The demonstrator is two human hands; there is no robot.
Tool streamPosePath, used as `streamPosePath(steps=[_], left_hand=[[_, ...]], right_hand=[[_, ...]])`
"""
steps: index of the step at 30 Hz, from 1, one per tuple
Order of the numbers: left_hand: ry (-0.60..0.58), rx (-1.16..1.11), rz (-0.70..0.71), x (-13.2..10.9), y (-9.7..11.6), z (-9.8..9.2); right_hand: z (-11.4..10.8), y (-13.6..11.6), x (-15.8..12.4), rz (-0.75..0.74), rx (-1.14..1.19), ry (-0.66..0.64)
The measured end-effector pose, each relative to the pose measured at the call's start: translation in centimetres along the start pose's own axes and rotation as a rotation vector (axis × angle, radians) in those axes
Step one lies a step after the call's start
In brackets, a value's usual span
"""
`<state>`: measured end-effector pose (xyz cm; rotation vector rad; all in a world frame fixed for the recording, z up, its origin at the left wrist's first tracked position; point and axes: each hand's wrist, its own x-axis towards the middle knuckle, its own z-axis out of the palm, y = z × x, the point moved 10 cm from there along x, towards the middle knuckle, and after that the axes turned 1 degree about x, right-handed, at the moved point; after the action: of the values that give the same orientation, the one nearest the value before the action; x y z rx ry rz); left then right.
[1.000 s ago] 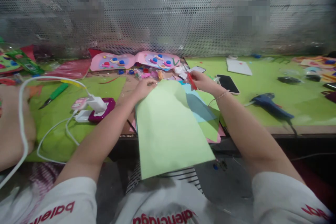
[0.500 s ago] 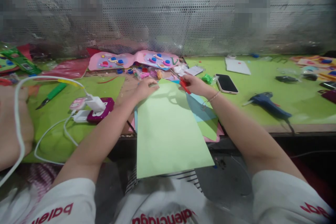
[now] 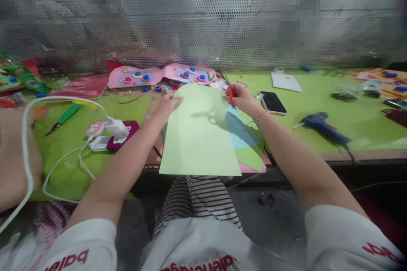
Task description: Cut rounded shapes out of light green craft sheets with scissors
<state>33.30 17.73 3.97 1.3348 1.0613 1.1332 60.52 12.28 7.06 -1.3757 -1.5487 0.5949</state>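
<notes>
My left hand [image 3: 169, 105] grips the left edge of a large light green paper sheet [image 3: 199, 133] and holds it up over the table's front edge. My right hand [image 3: 242, 98] is closed round red-handled scissors [image 3: 230, 95] just past the sheet's upper right corner. Blue, green and pink sheets [image 3: 246, 144] lie under the lifted sheet.
A pink craft board with coloured pieces [image 3: 165, 75] lies at the back. A phone [image 3: 272, 102] and a blue glue gun [image 3: 322, 127] sit to the right, a green cutter [image 3: 63, 117] and a white charger with cable [image 3: 111, 129] to the left. Another person's arm [image 3: 15, 156] rests far left.
The green sheet has been pulled up and away from me, its lower edge now at the table's front. My right hand with the scissors rose slightly to the sheet's top corner.
</notes>
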Motion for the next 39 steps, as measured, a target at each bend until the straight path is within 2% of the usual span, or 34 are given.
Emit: streamPosePath(steps=[3, 11, 18, 27, 32, 39], left_hand=[[0.038, 0.073, -0.019, 0.0, -0.5, -0.4], [0.047, -0.069, -0.09, 0.9, -1.4, -0.8], [0.102, -0.08, -0.099, 0.4, -1.2, -0.8], [0.126, -0.106, -0.09, 1.3, -2.0, -1.5], [0.147, -0.044, -0.089, 1.6, -2.3, -1.9], [0.189, 0.071, -0.061, 1.6, -2.1, -2.6]], right_hand=[[0.0, 0.2, 0.0, -0.002, 0.017, -0.008], [-2.0, 0.7, -0.4, 0.016, -0.124, 0.012], [-1.9, 1.2, -0.5, 0.046, -0.182, -0.032], [-1.7, 0.4, -0.9, -0.002, -0.47, -0.186], [-1.4, -0.3, -1.0, -0.065, -0.405, -0.23], [-1.0, -1.4, -1.4, -0.098, -0.449, -0.24]])
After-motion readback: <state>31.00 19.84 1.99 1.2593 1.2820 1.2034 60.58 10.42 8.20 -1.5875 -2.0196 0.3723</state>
